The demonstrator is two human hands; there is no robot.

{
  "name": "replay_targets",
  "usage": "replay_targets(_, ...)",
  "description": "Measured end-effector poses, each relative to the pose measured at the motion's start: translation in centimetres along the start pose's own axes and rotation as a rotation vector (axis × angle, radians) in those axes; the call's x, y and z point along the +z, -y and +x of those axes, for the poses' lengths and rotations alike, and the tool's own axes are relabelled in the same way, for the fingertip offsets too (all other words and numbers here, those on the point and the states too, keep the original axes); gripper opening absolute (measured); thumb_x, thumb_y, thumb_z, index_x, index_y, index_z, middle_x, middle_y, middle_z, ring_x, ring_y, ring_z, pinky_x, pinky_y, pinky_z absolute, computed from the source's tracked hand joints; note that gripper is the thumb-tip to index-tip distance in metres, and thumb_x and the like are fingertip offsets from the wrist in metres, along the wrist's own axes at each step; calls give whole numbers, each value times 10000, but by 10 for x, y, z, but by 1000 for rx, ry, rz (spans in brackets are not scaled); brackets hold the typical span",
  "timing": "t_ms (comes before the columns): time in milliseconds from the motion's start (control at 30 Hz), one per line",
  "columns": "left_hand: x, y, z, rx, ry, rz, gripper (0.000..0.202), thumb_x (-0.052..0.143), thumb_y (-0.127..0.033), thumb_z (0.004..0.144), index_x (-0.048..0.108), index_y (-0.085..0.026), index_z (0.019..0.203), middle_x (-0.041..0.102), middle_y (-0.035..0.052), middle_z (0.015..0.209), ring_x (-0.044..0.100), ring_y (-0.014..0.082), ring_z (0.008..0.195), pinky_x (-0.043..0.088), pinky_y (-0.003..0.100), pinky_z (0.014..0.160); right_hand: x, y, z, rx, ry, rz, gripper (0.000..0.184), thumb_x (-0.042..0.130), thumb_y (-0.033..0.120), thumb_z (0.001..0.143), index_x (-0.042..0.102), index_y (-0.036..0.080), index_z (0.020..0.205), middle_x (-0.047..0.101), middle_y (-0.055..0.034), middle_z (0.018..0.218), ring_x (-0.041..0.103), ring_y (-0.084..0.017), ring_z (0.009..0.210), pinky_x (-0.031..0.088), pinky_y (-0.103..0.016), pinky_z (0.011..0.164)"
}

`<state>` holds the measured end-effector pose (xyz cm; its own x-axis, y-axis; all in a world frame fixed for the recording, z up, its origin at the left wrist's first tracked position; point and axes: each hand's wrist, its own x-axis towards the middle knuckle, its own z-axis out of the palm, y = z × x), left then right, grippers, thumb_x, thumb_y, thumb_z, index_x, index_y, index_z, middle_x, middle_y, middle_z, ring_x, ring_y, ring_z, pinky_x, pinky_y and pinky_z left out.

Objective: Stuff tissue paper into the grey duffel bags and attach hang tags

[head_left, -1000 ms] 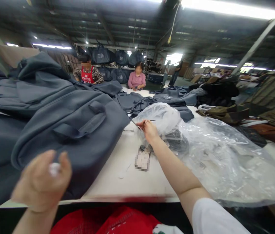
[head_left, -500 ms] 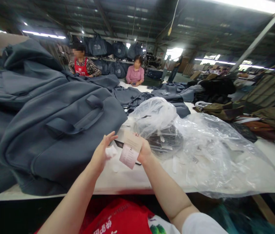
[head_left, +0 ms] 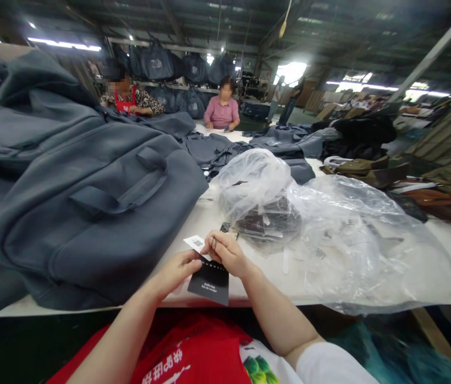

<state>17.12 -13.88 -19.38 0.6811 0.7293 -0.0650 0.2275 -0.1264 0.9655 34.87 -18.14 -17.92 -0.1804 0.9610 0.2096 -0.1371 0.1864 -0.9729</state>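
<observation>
Both my hands meet over the near edge of the white table (head_left: 193,224). My left hand (head_left: 179,270) pinches the upper left side of a black hang tag (head_left: 209,280) with small white lettering. My right hand (head_left: 225,252) is closed on the tag's top, fingers curled. A white card with a printed code (head_left: 194,242) shows just behind my fingers. A large grey bag (head_left: 89,202) with a carry handle lies to the left of my hands. To the right sits a clear plastic bag (head_left: 265,202) with dark tags inside.
More grey bags are stacked at far left (head_left: 17,128). Crumpled clear plastic sheeting (head_left: 369,245) covers the table's right side. Two people (head_left: 221,109) sit at the far end behind grey bags. Brown and olive bags (head_left: 361,173) lie at the right.
My hands drew closer to me and came together. The tag has turned from its pale side to its black side, and the small white piece is no longer seen in my left hand.
</observation>
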Motion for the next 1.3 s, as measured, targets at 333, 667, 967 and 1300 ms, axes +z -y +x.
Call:
replay_targets(333,4,1,-7,2,-22,153,283,622,-260,739,721,-202,998,739,43,1007,651,265,958,470,375,928,-1,-14,6,86,-150,298,423,549,581,857,525,185,711,639,-45,840,598,-145,732,524,-328,751)
replay_targets(667,-5,13,-17,48,-69,175,323,596,-282,815,685,-234,1122,698,42,1162,621,249,1096,421,368,1026,3,-17,-3,174,-56,141,329,668,448,781,664,192,989,643,-82,1156,572,-215,1111,395,-401,1026)
replay_targets(967,-21,3,-25,-23,-69,-130,351,699,-379,771,625,-175,1046,707,59,990,646,225,943,504,324,850,11,-13,-17,260,11,128,538,446,43,593,609,216,1076,662,-8,1025,610,-137,855,483,-234,718)
replay_targets(1300,-27,11,-30,-327,-97,-718,326,792,-372,690,663,-154,895,680,30,761,615,120,626,482,202,598,13,-18,-13,248,-81,566,576,509,-52,478,621,175,995,685,-16,964,660,-115,816,510,-187,717)
